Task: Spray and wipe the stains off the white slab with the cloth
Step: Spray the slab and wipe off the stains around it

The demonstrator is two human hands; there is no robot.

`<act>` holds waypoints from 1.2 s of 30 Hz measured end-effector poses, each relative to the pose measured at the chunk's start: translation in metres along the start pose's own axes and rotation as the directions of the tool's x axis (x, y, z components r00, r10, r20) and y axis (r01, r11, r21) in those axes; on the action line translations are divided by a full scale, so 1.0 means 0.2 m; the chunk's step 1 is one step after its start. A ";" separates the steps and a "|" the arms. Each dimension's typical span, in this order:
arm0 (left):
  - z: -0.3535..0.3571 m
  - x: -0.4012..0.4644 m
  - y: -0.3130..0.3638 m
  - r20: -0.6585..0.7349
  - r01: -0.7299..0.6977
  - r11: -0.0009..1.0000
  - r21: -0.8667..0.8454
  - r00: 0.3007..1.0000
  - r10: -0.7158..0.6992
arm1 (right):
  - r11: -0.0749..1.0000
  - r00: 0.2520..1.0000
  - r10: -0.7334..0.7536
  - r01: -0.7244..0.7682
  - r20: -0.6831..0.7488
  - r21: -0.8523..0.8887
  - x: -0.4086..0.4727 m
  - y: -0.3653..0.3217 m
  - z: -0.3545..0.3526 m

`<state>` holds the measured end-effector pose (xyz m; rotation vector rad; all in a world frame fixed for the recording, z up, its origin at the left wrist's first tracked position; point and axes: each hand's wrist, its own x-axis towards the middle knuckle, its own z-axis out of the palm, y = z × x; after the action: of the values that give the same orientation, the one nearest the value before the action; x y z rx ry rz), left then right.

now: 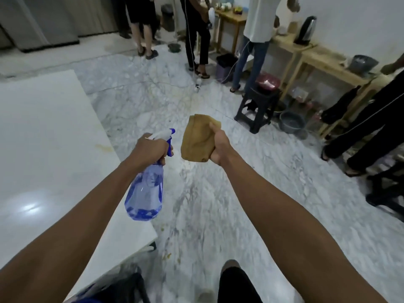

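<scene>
From the head camera we see our left hand (pixel 150 149) clamped round the neck of the blue spray bottle (pixel 145 193), which hangs below it. Our right hand (pixel 219 147) grips the folded tan cloth (pixel 196 138). The white slab (pixel 43 149), faintly stained, lies left of both.

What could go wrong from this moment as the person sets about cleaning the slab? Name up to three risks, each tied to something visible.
1. The spray bottle in the left hand points away from the white slab, so spray may wet the marble floor.
2. The yellowish stain sits near the slab's edge; liquid could drip off.
3. The cloth in the right hand looks bunched, so it might smear.
</scene>
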<state>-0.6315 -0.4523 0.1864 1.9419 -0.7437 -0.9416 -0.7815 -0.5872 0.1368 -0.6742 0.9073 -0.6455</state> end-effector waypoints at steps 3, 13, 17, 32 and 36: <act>0.00 0.27 0.09 -0.085 0.021 0.998 -0.057 0.996 -0.026 | 0.998 0.996 0.009 -0.004 0.092 -0.057 0.32 -0.17 0.14; -0.19 1.16 0.39 -0.332 0.109 0.979 -0.172 0.929 -0.162 | 0.962 0.933 0.169 -0.087 0.317 -0.258 1.45 -0.61 0.69; -0.38 1.39 0.40 -0.411 0.119 0.949 -0.291 0.880 -0.236 | 0.927 0.887 0.282 -0.153 0.367 -0.343 1.79 -0.57 1.04; -1.52 2.73 0.16 -0.540 0.255 0.911 -0.323 0.741 -0.399 | 0.856 0.693 0.489 -0.264 0.529 -0.445 3.07 -0.29 2.42; -1.77 3.01 0.19 -0.569 0.253 0.913 -0.321 0.719 -0.399 | 0.857 0.677 0.502 -0.304 0.538 -0.416 3.33 -0.28 2.73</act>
<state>-0.0163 -0.7853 0.1501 2.0360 0.1048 -0.4746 -0.0160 -0.9832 0.1007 -0.8487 0.4800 0.1523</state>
